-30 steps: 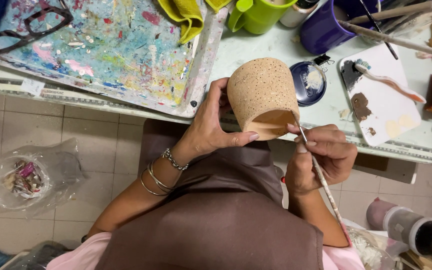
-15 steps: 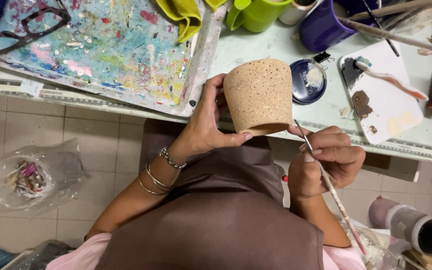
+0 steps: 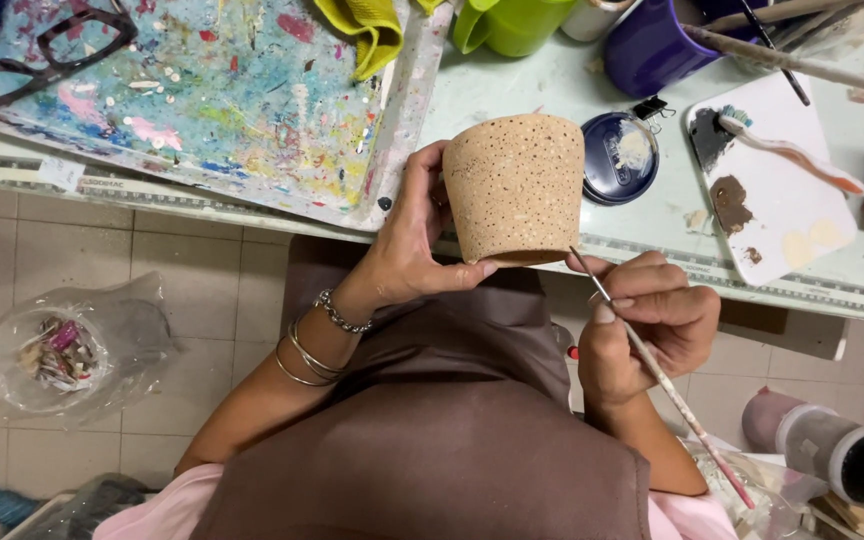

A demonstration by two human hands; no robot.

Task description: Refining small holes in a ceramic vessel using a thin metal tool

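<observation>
I hold the speckled clay cup [image 3: 514, 187] in my left hand [image 3: 414, 250], upside down, so that its wide rim points toward me and its base points to the far side, above the near edge of the worktop [image 3: 552, 80]. My left thumb presses under the rim and the other fingers are hidden behind the far side of the cup, so this hand is closed firmly around it. My right hand [image 3: 647, 325] is just below and to the right of the cup, clenched around a thin paintbrush [image 3: 652, 370] in a pen grip. The brush lies on a diagonal: its tip goes up and left and touches the rim of the cup at the right side, and its long handle runs down and right, past my wrist. So the cup lies up and left from my right hand, very close, and the left hand already carries it. Farther right on the worktop lie a dark blue round lid [image 3: 620, 157] and a white palette [image 3: 777, 190] with brown paint.
</observation>
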